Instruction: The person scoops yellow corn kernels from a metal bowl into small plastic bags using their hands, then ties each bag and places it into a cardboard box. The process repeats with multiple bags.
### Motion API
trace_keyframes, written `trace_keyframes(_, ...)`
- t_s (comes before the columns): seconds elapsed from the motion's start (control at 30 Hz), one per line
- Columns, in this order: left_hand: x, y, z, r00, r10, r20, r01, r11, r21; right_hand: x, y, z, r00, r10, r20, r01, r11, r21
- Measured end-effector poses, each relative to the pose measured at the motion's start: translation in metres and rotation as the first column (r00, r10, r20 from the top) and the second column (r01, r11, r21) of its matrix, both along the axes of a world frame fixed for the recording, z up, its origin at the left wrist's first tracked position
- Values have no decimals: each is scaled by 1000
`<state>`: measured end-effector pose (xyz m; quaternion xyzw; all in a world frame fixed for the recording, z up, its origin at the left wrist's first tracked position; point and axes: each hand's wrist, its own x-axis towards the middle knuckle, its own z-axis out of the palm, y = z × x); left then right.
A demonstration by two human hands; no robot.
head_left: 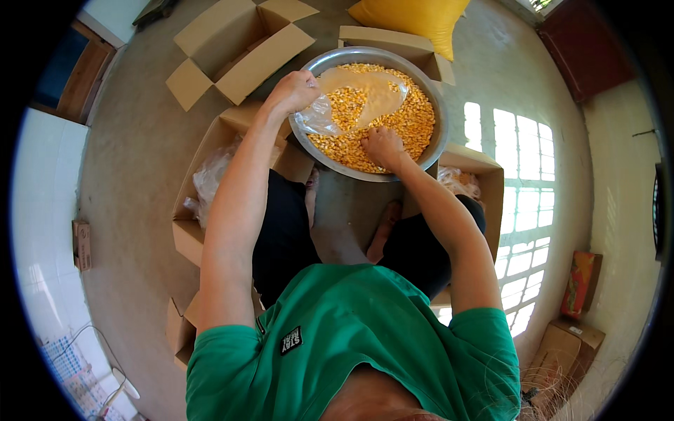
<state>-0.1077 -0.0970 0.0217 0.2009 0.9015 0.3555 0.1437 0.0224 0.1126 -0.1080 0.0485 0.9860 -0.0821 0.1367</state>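
Holding a clear plastic bag point(351, 98) pinched open in left hand point(295, 90) fingers over the metal basin point(435, 105), right hand point(382, 145) cupped shut in corn kernels point(414, 123), risking spills onto the floor if the bag mouth sags.

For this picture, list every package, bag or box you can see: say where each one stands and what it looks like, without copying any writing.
Clear plastic bag: held open by the left hand over the metal basin of yellow kernels.
Open cardboard box: brown, upper left on the floor.
Yellow sack: top centre, behind the basin.
Cardboard box of clear bags: left of the basin.
Red-orange carton: upright by the right wall.
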Motion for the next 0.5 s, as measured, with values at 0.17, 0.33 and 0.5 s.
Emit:
trace_keyframes(0.17, 1, 4, 1, 999, 13, 45, -11, 999, -32, 9, -5, 13, 998, 47, 41, -47, 999, -1)
trace_keyframes(0.33, -1, 1, -5, 999, 9, 40, -8, 999, -31, 12, -13, 32, 994, -13, 106, 19, 998, -61)
trace_keyframes(0.5, -1, 2, -4, 999, -1, 35, 2, 1000, -29, 14, -9, 14, 1000, -11, -7, 10, 993, -118)
